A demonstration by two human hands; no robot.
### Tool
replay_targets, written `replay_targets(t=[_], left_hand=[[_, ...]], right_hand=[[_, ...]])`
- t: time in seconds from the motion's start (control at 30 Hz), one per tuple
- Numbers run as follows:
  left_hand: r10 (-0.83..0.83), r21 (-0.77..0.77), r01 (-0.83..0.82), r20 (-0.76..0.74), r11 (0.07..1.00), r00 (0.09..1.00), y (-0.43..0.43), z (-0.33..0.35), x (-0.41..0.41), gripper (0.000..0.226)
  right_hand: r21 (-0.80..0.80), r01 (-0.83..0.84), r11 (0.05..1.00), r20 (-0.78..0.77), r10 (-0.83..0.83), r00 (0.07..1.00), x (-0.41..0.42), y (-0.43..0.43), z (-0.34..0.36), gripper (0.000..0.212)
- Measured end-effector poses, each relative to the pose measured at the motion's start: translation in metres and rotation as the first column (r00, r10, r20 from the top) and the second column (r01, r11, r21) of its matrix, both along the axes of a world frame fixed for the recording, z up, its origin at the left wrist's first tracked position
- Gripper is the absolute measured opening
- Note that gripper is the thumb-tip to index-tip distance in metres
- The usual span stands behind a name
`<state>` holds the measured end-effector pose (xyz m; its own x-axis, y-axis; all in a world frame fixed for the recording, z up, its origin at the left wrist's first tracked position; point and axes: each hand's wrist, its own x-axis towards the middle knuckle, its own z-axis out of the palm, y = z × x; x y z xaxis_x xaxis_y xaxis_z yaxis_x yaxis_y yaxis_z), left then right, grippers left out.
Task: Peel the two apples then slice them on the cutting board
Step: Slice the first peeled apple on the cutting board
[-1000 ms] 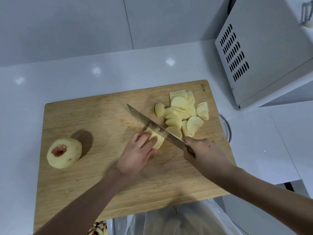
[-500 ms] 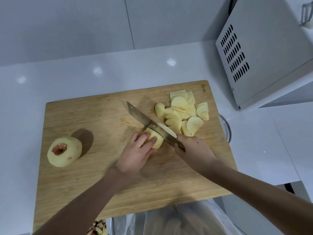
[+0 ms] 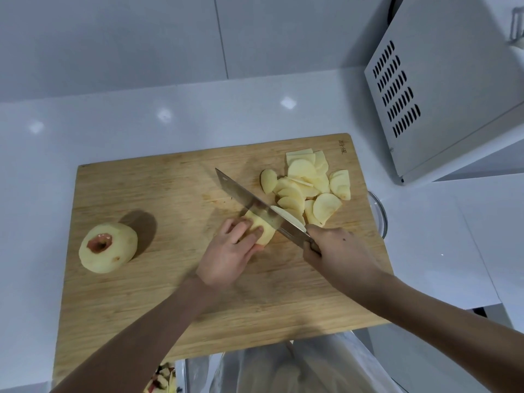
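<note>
- White and glossy, the table meets a wall of smooth grey panels with one thin seam running down it.
- A rectangular cutting board of pale striped wood lies flat on the table, its long side toward the person and its near edge over the table's front.
- A whole peeled apple, round and cream-yellow with a reddish ring of skin left around the stem hollow, sits alone near the board's left edge.
- The left hand holds a chunk of the other apple at the board's middle, its fingers curled down over the top of the fruit.
- The right hand is wrapped tightly around the handle of a broad steel knife; the handle itself is hidden in the fist.
- The flat, shiny blade runs diagonally toward the far left and is set into the chunk just beside the left fingertips.
- One thin cut slice leans against the blade's right face.
- A loose heap of apple slices, thin half-moons and flat squarish pieces, overlaps near the board's far right corner.
- Bare wood lies between the whole apple and the left hand, and across the near half of the board under both forearms.
- A curved glass rim shows just past the board's right edge.
- A boxy white appliance with rows of slanted vent slots stands on the right, apart from the board.
- Crinkled clear plastic hangs below the near edge, with red-and-yellow peel scraps beside it.
</note>
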<state>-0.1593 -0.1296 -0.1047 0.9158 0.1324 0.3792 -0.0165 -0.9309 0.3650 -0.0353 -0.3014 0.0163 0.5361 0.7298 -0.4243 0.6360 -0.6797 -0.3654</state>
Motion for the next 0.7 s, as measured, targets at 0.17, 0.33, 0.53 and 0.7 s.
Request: replay_targets(t=[0.17, 0.33, 0.53, 0.7], left_hand=[[-0.003, 0.007, 0.003, 0.009, 1.0, 1.0, 0.001, -0.003, -0.001, 0.03], [0.029, -0.041, -0.029, 0.004, 0.999, 1.0, -0.002, -0.004, -0.004, 0.03], [0.2, -0.16, -0.21, -0.072, 0.965, 0.977, -0.012, 0.003, -0.009, 0.044], [0.265, -0.181, -0.282, -0.111, 0.942, 0.958, -0.018, 0.003, -0.009, 0.047]], right_hand=[[-0.004, 0.008, 1.0, -0.044, -0.008, 0.999, 0.003, 0.015, -0.021, 0.034], [0.056, 0.056, 0.997, -0.069, -0.052, 0.996, 0.001, 0.016, -0.032, 0.022], [0.133, 0.119, 0.984, -0.074, -0.109, 0.991, 0.0, -0.005, -0.01, 0.031], [0.1, 0.044, 0.994, -0.022, -0.042, 0.999, -0.004, -0.014, 0.009, 0.036]])
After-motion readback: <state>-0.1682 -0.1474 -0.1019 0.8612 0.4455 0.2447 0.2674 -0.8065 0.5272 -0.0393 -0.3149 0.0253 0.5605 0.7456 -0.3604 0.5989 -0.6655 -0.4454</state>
